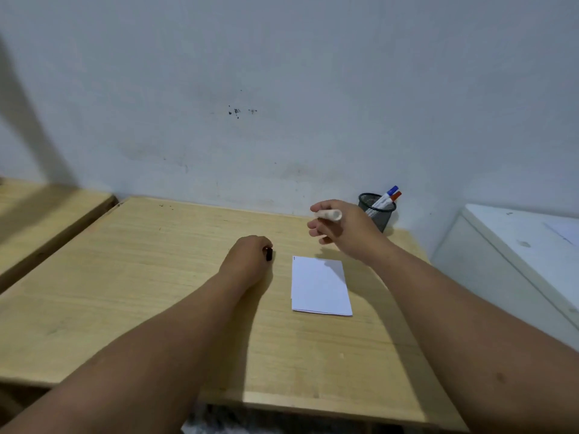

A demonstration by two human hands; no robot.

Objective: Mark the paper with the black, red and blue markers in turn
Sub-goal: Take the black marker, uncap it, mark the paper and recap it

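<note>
The desk point(125, 277) is pale wood, matt, with visible grain. On it lies smooth white paper point(319, 286). Behind the paper, the cup point(380, 216) is dark wire mesh. The wall point(282, 73) behind the desk is matt, scuffed paint.

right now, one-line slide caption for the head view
Right hand holds an uncapped marker, left hand its black cap, beside paper.
</note>
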